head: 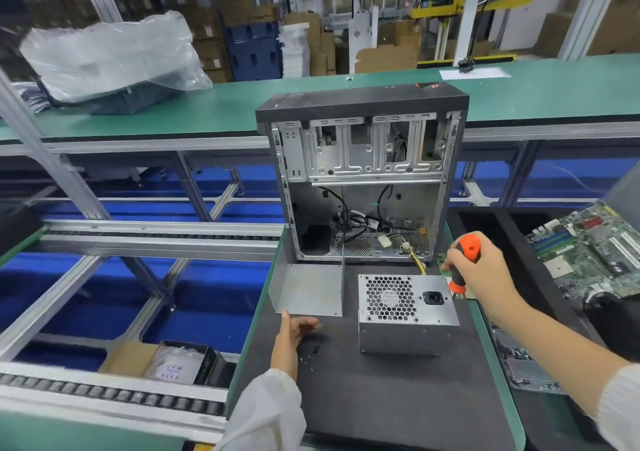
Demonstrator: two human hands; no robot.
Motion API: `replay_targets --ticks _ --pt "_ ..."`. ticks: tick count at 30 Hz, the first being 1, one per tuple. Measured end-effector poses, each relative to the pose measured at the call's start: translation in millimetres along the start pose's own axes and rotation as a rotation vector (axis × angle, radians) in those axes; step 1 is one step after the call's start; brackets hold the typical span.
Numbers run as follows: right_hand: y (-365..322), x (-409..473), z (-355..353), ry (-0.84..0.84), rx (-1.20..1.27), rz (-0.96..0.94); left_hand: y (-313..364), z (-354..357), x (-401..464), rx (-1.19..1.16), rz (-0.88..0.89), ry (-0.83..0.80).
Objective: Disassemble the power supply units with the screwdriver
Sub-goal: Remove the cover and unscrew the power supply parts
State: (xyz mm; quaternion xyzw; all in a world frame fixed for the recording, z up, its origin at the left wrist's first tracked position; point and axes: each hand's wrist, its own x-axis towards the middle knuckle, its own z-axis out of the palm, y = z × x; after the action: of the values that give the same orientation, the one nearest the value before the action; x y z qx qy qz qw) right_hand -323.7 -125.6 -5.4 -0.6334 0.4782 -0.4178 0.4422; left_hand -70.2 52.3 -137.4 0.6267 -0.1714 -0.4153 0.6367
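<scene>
A silver power supply unit (407,312) with a honeycomb fan grille and a black socket sits on the dark mat (381,398). To its left lies a bent grey metal cover (308,289). My right hand (481,270) grips an orange and black screwdriver (465,260) beside the unit's upper right corner. Just below the cover, my left hand (292,336) hovers with relaxed fingers and holds nothing. A few small black screws (313,352) lie on the mat near it. Behind stands an open computer case (363,180) with loose cables inside.
A green motherboard (588,249) lies in a black tray at the right. Roller conveyor rails (138,239) run along the left, with a cardboard box (162,364) below. A plastic-wrapped bundle (110,59) rests on the far green bench.
</scene>
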Motion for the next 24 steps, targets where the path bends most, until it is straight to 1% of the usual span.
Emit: replay_targets --ticks 3,7,12,16,18,21,22,24 --pt "1.2 -2.8 -0.5 0.005 0.038 0.013 2.2 -2.0 0.6 -0.023 -0.016 -0.032" --pt "11.7 -11.1 3.8 -0.074 0.030 0.065 7.1 -3.0 4.1 0.001 -0.051 -0.053" --pt "14.0 -15.3 7.5 -0.012 0.023 0.018 10.5 -6.9 8.3 0.036 -0.064 -0.042" --pt "21.0 -15.5 1.4 0.013 0.015 0.069 13.4 -9.3 12.1 0.071 -0.068 -0.076" --pt "27.9 -16.1 -2.0 0.021 0.008 0.123 16.5 -5.5 10.2 0.122 -0.041 -0.057" --pt "32.0 -14.2 -3.5 -0.030 -0.005 0.182 31.6 15.2 3.1 0.266 0.070 0.013" --pt "31.7 -12.3 -3.1 -0.053 -0.023 0.184 39.7 25.7 1.2 0.294 0.093 -0.009" --pt "30.0 -9.1 -4.6 -0.094 -0.105 0.201 55.5 48.5 0.4 0.358 0.084 -0.128"
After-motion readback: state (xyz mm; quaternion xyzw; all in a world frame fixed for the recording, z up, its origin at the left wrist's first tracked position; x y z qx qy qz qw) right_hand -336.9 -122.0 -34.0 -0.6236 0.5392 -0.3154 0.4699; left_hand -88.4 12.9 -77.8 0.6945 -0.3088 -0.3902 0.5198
